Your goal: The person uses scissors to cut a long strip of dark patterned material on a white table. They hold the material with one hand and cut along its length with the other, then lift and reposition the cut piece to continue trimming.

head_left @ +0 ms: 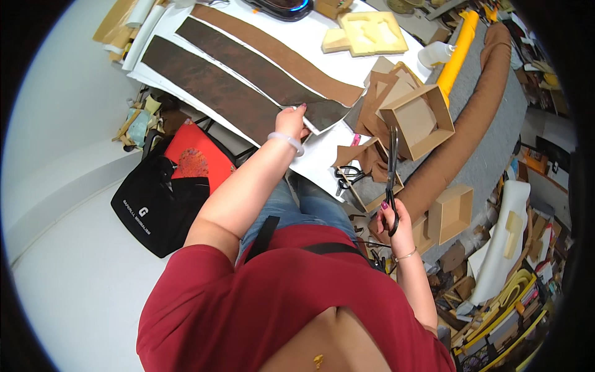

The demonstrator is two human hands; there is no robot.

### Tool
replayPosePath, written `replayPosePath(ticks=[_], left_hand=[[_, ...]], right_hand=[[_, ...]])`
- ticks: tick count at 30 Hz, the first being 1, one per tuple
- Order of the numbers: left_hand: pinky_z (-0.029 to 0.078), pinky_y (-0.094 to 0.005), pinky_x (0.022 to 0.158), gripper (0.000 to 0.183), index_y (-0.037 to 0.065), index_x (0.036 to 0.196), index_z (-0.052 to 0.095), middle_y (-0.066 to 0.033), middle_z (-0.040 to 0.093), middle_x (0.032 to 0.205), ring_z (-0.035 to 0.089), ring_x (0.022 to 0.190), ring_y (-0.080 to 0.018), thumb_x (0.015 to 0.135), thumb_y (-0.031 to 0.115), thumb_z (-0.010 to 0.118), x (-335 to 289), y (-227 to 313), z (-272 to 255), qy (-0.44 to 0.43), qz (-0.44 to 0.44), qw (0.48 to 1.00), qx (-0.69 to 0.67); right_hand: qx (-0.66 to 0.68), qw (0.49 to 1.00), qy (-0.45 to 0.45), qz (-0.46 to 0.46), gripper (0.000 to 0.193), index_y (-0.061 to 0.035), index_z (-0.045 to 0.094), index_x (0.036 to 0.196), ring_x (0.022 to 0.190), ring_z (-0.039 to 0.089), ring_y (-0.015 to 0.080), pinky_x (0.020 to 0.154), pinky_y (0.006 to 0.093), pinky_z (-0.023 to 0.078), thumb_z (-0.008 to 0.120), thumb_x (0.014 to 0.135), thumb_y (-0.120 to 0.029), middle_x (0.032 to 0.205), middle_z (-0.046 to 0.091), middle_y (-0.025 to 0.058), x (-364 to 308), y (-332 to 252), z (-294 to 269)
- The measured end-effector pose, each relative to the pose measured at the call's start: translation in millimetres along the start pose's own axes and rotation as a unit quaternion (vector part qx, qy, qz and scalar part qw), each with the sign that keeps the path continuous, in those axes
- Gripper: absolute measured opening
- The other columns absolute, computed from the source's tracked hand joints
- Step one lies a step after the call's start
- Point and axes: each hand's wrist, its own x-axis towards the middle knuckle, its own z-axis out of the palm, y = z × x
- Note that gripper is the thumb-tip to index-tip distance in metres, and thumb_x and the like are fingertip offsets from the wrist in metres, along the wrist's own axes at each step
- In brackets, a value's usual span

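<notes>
My left hand point(291, 123) pinches the near corner of a dark brown mottled strip of material point(248, 65), whose end curls up and shows a white edge. Beside it on the left lies another dark strip point(204, 87), partly under my hand. A plain brown strip point(282, 54) lies along the other side. My right hand point(396, 220) has its fingers through the handles of black scissors point(393, 164). Their blades point away from me, in front of an open cardboard box point(416, 121), and look closed. Whether they touch the box I cannot tell.
The strips lie on a white table point(334, 158). A second pair of scissors point(349, 176) sits by a shallow box with brown scraps point(369, 160). A long brown roll point(468, 146) lies on the right; yellow foam pieces point(372, 34) are at the back. A black bag point(164, 208) stands left.
</notes>
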Motion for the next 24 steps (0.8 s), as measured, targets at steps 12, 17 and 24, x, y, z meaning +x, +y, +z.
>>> replayPosePath(ticks=[12, 17, 24], left_hand=[[0.059, -0.0332, 0.059, 0.022, -0.001, 0.109, 0.062, -0.0075, 0.068, 0.091, 0.069, 0.075, -0.0176, 0.101, 0.019, 0.066, -34, 1, -23, 0.001, 0.128, 0.987, 0.102], [0.061, -0.0332, 0.057, 0.024, -0.005, 0.105, 0.059, -0.0071, 0.066, 0.085, 0.065, 0.071, -0.0149, 0.099, 0.016, 0.068, -36, 76, 0, 0.037, 0.293, 0.941, 0.164], [0.049, -0.0259, 0.059, 0.024, -0.003, 0.107, 0.061, -0.0039, 0.070, 0.076, 0.061, 0.067, -0.0087, 0.097, 0.016, 0.071, -121, 129, -1, 0.030, 0.343, 0.914, 0.213]], right_hand=[[-0.032, 0.999, -0.039, 0.007, 0.028, -0.0093, 0.055, 0.094, 0.054, 0.054, 0.0104, 0.052, 0.0246, 0.044, 0.061, 0.103, -0.035, 0.076, 0.060, 0.0022, 23, -10, 11], [-0.037, 0.999, -0.030, -0.008, 0.030, -0.0082, 0.055, 0.094, 0.053, 0.054, 0.0112, 0.051, 0.0256, 0.044, 0.063, 0.102, -0.036, 0.074, 0.059, 0.0022, 29, -21, 8], [-0.027, 0.998, -0.044, -0.029, 0.034, -0.0077, 0.055, 0.091, 0.053, 0.054, 0.0113, 0.050, 0.0260, 0.045, 0.065, 0.101, -0.039, 0.072, 0.059, 0.0022, 32, -25, 9]])
